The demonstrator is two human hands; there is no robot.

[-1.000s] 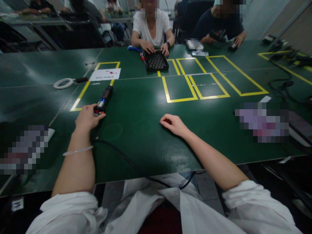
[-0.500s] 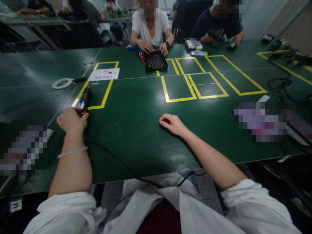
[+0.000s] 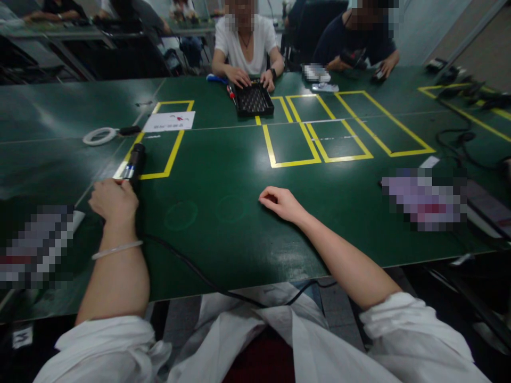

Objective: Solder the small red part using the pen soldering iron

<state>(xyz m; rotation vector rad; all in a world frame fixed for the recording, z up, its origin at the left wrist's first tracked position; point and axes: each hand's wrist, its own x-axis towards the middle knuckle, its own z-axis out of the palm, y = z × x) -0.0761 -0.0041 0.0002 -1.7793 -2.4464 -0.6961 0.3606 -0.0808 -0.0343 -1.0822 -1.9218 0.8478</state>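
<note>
My left hand (image 3: 114, 201) is wrapped round the rear of a corded power tool (image 3: 133, 164) on the left of the table. Its black barrel points away from me, with a silver-blue band near my fingers; the grip is hidden by my hand. A black cable (image 3: 187, 260) runs from below that hand across the table and over the front edge to my lap. My right hand (image 3: 279, 202) rests on the green tabletop (image 3: 223, 239) near the middle. Its fingers are curled to the thumb, and nothing shows in them.
Yellow tape outlines (image 3: 295, 164) mark the table. A white paper label (image 3: 170, 121) and a coiled white cable (image 3: 99, 136) lie at the far left. Opposite, a person's hands are on a black tray (image 3: 254, 101) of small parts. Blurred-out items (image 3: 423, 202) lie on both sides.
My left hand has shifted slightly left and turned the tool a little; its orange-red part is now mostly covered. My right hand stays in place.
</note>
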